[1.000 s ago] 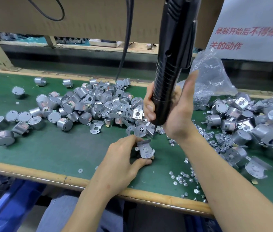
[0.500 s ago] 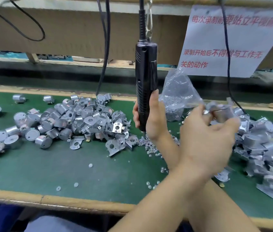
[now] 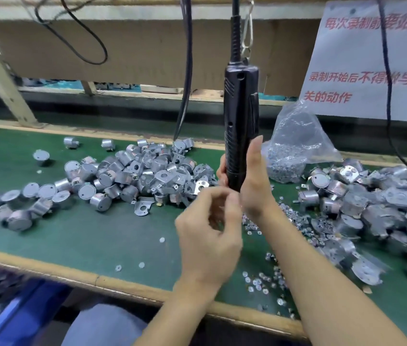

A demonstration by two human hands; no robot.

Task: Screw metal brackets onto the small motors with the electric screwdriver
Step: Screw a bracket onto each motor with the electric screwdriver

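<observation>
Screwdriver: black, hanging upright from a cord and a clip. Your right hand grips its lower end, with the thumb straight up along the body and the fingers wrapped round the far side. The tip is hidden behind your hands.

Your left hand is raised off the mat, just in front of the right wrist, with its fingertips close to the heel of the right hand. The fingers are curled and blurred, so I cannot tell whether they pinch anything.

Motors lie in a heap beyond and left of your left hand, with bent metal pieces mixed in. One loose bracket lies at the near edge of that heap, left of your left hand. A second heap of motors with brackets on lies to the right of your right forearm.

A clear bag of screws sits just right of your right hand, a bit further back. Loose screws are scattered on the mat beside and under the right forearm. A few small white discs lie left of your left wrist.
</observation>
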